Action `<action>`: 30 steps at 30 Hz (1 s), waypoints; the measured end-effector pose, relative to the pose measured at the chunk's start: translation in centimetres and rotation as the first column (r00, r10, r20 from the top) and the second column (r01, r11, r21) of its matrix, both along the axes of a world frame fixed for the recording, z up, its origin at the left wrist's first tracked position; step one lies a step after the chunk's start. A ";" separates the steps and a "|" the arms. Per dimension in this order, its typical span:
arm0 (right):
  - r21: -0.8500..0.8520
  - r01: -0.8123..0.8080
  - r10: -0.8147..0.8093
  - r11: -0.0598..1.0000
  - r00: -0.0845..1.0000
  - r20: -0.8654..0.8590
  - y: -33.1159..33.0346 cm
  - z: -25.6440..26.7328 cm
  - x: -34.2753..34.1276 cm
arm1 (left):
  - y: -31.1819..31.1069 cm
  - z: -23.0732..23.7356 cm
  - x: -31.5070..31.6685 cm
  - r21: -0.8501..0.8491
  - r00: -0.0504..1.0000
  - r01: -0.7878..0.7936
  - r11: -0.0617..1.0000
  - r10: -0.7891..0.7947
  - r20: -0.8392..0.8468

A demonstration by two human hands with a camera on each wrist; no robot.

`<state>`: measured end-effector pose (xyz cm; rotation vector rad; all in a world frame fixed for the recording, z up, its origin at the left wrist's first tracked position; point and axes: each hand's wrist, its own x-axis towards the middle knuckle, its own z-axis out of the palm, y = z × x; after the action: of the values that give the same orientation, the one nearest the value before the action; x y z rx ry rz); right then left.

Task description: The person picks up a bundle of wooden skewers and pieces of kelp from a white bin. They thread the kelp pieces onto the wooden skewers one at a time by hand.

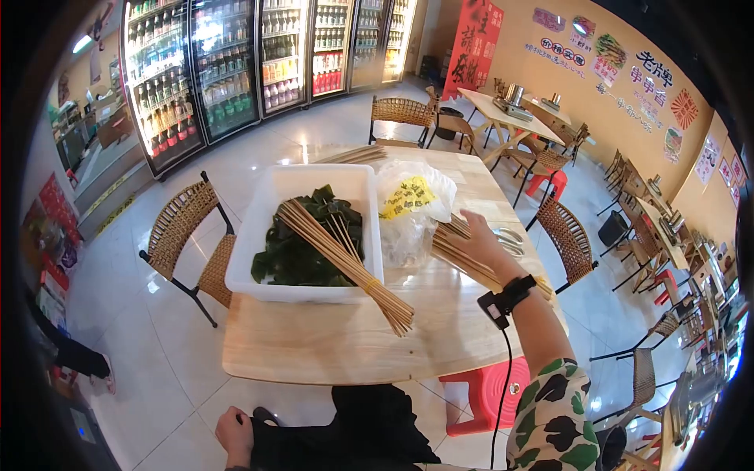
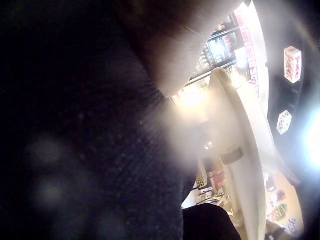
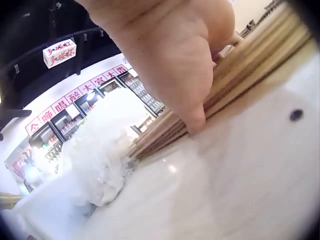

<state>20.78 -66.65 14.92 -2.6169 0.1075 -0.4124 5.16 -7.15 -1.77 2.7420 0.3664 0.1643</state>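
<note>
The right hand [image 1: 481,245] lies over a bundle of wooden skewers [image 1: 465,263] on the table, right of a clear plastic bag [image 1: 408,235] with a yellow label. In the right wrist view, the thumb of the right hand [image 3: 175,65] presses the near side of the skewers [image 3: 250,65]; its fingers are mostly hidden behind. Low by the lap, the left hand [image 1: 234,432] hangs loosely curled, holding nothing. A white tub [image 1: 242,267] contains dark green leafy pieces [image 1: 275,255]; a banded skewer bundle [image 1: 338,255] lies across them and the tub's near rim.
More skewers [image 1: 353,155] lie behind the tub at the table's [image 1: 314,345] far edge. Metal utensils [image 1: 510,242] are right of the right hand. Woven chairs [image 1: 184,224] surround the table, and a red stool [image 1: 479,396] is below its near edge. A black cable hangs from the right wrist.
</note>
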 end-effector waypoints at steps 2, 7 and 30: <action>0.100 0.006 -0.018 0.995 0.993 0.118 3.1 0.9 2.2 | 0.8 -1.1 -0.2 -0.002 0.997 -0.014 1.000 0.014 0.071; 0.242 0.067 -0.131 0.968 0.957 0.259 6.9 -2.5 7.5 | 0.2 0.7 -0.4 0.021 0.998 -0.045 0.999 0.044 0.036; 0.891 -0.053 -0.054 0.450 0.995 0.086 0.9 12.2 8.1 | 2.0 1.8 -2.7 -0.126 0.977 -0.063 0.990 0.087 0.194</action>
<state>28.92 -65.77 27.13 -1.5067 0.2230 -0.3469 2.46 -5.12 -0.01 2.5666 0.4100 0.4204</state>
